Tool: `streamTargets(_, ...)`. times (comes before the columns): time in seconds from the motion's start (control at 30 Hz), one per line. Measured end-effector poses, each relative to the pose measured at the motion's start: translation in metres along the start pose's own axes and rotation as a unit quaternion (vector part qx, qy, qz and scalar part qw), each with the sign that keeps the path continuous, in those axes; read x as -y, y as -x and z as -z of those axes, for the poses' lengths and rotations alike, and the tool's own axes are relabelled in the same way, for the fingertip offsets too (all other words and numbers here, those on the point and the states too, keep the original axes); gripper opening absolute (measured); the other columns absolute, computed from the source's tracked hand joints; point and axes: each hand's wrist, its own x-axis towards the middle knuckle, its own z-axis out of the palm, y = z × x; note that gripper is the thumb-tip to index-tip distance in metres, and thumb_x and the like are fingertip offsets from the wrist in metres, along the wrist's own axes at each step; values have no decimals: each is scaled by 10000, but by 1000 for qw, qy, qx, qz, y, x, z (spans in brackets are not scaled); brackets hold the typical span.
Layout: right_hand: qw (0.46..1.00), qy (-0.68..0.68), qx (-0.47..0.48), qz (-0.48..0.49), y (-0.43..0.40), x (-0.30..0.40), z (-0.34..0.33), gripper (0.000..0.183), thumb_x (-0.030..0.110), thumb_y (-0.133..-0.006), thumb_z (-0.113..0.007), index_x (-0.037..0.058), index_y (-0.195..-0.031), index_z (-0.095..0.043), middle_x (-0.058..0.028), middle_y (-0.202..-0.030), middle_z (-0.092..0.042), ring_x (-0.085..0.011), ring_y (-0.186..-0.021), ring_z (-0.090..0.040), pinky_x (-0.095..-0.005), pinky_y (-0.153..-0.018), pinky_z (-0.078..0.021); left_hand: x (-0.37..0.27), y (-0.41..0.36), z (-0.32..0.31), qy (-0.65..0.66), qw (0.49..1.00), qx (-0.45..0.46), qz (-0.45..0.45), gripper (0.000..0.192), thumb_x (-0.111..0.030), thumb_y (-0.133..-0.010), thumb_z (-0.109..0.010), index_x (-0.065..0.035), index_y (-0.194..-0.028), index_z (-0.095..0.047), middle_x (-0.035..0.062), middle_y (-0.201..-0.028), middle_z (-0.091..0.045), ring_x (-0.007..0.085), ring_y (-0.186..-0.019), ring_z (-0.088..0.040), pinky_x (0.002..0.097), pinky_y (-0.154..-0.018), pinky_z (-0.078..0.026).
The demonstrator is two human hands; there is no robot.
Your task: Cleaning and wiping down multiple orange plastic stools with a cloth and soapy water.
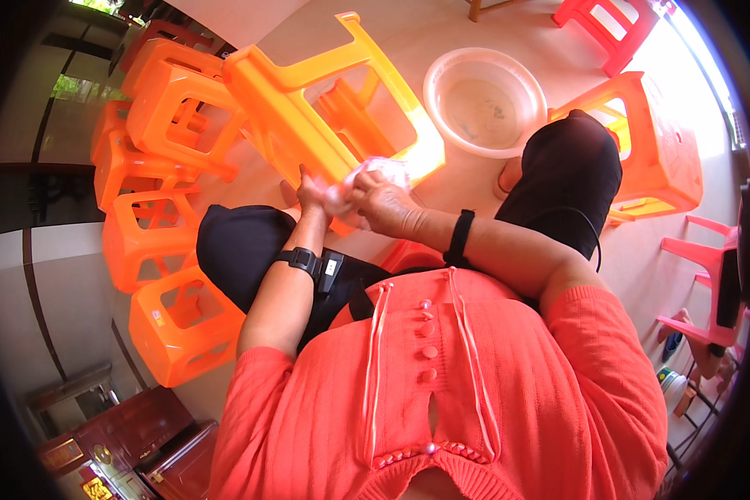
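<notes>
A tilted orange plastic stool lies before me, its legs pointing up and to the right. At its near edge my left hand rests, thumb up, partly hidden by a blurred pink-and-white cloth. My right hand grips this cloth against the stool's near end, fingers bent. Whether my left hand holds the stool, the cloth or both cannot be told. Beyond my right knee stands a round pale plastic basin with some liquid in it.
Several orange stools stand along the left side. Another orange stool is right of my right knee, a red stool farther off. Pink plastic chairs and part of a seated person are at the right edge. Dark red wooden furniture is lower left.
</notes>
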Motion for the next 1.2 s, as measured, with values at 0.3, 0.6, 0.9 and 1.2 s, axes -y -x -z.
streamTargets(0.3, 965, -38, -9, -261, 8, -82, 4, 79, 142, -706, -654, 120, -761, -705, -119, -871, -642, -311, -896, -614, -385, -786, -492, 6, -10, 5, 13, 1000, -10, -12, 458, -453, -997, -429, -88, -1272, -452, 77, -1175, -567, 246, -1059, -566, 412, -888, -489)
streamTargets(0.6, 904, 76, 55, -416, -4, -103, 17, 300, 269, -827, -595, 69, -1051, -604, -150, -1092, -581, -341, -1084, -544, -443, -856, -464, 2, -15, 16, -7, 997, -72, -23, 360, -399, -962, -540, -110, -1177, -530, 26, -1015, -600, 170, -906, -580, 319, -705, -500)
streamTargets(0.9, 944, 100, 128, -288, 3, -51, 6, 383, 317, -887, -532, 24, -1128, -581, -247, -1163, -565, -430, -1093, -507, -519, -912, -430, -1, -13, 6, -16, 997, -68, -31, 205, -301, -949, -551, -170, -1074, -453, 14, -711, -509, 138, -457, -439, 284, -356, -321)
streamTargets(1.2, 994, 38, 38, -99, 3, -25, -4, 253, 140, -733, -637, 59, -971, -615, -142, -1030, -581, -370, -994, -545, -461, -857, -465, -19, 9, -18, -34, 995, -68, -65, 544, -414, -868, -663, -94, -1238, -424, 94, -1050, -568, 207, -817, -586, 347, -586, -484)
